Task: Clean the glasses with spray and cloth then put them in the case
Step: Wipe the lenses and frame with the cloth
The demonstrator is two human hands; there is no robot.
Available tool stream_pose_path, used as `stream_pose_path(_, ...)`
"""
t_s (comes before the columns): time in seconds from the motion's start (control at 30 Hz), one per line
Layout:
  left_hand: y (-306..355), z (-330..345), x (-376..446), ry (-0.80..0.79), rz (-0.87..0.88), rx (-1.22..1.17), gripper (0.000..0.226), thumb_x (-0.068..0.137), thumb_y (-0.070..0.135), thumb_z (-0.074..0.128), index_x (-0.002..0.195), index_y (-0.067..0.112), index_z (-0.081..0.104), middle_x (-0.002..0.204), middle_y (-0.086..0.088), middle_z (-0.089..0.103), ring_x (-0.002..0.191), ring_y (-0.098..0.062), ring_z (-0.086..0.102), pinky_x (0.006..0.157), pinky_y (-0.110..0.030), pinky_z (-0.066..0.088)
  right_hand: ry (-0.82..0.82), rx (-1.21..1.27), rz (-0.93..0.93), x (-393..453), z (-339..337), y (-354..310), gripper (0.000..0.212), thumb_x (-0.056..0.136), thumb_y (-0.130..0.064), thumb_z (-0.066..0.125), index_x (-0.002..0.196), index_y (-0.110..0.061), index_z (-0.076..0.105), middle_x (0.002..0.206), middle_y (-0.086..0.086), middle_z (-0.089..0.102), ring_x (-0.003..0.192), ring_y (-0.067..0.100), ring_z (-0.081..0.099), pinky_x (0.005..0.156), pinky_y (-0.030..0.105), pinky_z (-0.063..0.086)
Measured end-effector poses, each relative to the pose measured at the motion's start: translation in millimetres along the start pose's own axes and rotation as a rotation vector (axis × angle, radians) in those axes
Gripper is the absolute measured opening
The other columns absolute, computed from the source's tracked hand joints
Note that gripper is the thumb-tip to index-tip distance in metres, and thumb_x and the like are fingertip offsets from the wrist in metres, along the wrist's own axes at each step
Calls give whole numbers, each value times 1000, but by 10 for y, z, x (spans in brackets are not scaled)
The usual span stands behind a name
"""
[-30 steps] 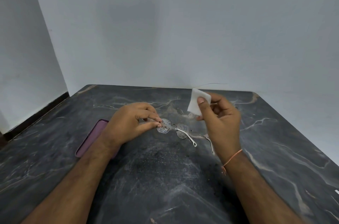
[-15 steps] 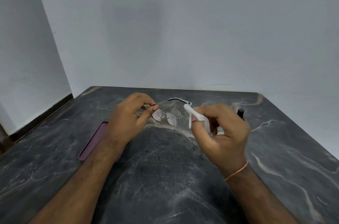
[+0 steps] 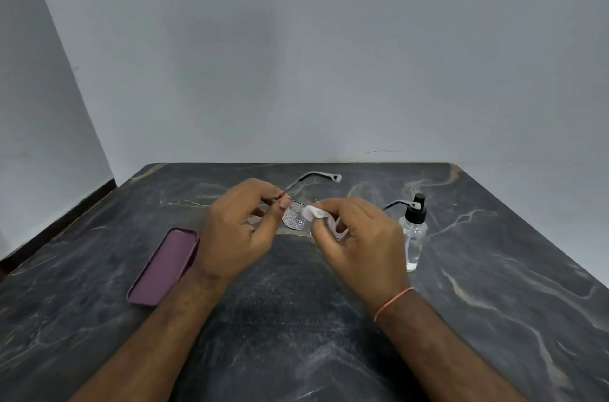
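Both hands are raised just above the dark marbled surface (image 3: 296, 319), meeting near its middle. The left hand (image 3: 237, 230) pinches the glasses (image 3: 295, 218) at the frame by the left lens, thumb and forefinger closed on the rim, the other fingers curled beneath. That lens is speckled with droplets. The right hand (image 3: 359, 243) grips a small white cloth (image 3: 316, 215), bunched between thumb and fingers, with its folded tip touching the right edge of the wet lens; the other lens is hidden behind this hand. The glasses' two arms point away from the person: one shows above the left hand, its pale tip near the far edge of the surface, the other comes out beyond the right hand, its tip just beside the spray (image 3: 414, 233). The spray, a clear bottle with a black pump, stands upright to the right of the right hand. The purple case (image 3: 163, 266) lies closed and flat on the surface to the left, beside the left wrist. A thin orange thread circles the right wrist.
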State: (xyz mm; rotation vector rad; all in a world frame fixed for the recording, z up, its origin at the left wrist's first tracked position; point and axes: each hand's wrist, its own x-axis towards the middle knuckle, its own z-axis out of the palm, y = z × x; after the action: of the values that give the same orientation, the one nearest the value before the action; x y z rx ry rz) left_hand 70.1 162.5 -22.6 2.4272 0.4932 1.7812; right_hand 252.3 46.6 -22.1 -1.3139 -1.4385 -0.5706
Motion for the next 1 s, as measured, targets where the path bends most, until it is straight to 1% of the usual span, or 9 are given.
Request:
stream_pose_path(0.1,1,38,-11,-17,38,-25,9,109,26,70,104,18,72,97,14,70,89,-6,70,70,-28,61,50,-43,-11,15,2,-19,6,91,-18,84,96,-15,82,81,-4,75,67,13,63,61,27,51)
stream_pose_path(0.2,-11,50,-20,-45,57,-12,13,110,28,68,104,17,72,98,15,67,90,-4,68,69,-30,60,70,-94,25,40,-6,3,7,93,-20,82,93,-13,81,76,-2,71,63,14,59,56,31,49)
stream_pose_path(0.3,25,61,-17,-62,69,0,20,111,30,65,104,13,72,97,9,68,88,-8,67,69,-32,60,-40,-76,27,31,-8,12,10,94,-27,79,94,-17,82,80,-4,71,69,13,59,60,28,47)
stream_pose_path(0.43,84,54,-7,-75,66,18,24,111,27,64,101,8,74,93,3,70,83,-12,67,68,-35,60,-202,15,0,5,8,-31,13,97,-30,75,104,-23,85,92,-8,68,84,21,62,71,37,50)
stream_pose_path(0.53,85,37,-11,-66,36,19,19,108,22,67,98,7,73,92,4,68,82,-11,65,69,-34,59,-243,81,-43,6,-8,-27,14,97,-28,76,107,-24,85,94,-7,62,88,20,56,73,33,46)
stream_pose_path(0.63,75,27,-12,-53,17,6,17,108,23,67,98,10,71,91,7,66,82,-9,65,70,-30,59,-227,120,-75,-4,-34,-12,15,91,-28,76,101,-24,86,92,-6,61,86,17,53,71,28,43)
stream_pose_path(0.77,83,29,-5,-31,18,-20,11,109,23,68,101,16,68,92,11,65,85,-5,66,74,-21,58,-151,-11,-58,20,-24,12,16,90,-31,74,96,-24,87,86,-6,63,82,14,48,68,24,35)
stream_pose_path(0.9,92,50,-11,-40,27,-22,9,108,22,68,102,16,69,92,9,68,84,-5,67,72,-25,59,-227,12,-42,20,-18,-1,19,98,-32,73,112,-28,86,91,-6,64,85,15,48,69,27,39)
stream_pose_path(1.0,86,44,-19,-40,12,-26,8,107,19,69,101,14,69,90,6,68,83,-5,67,72,-25,59,-258,114,-73,5,-43,-21,16,94,-30,76,106,-27,87,91,-6,62,87,14,48,69,25,40)
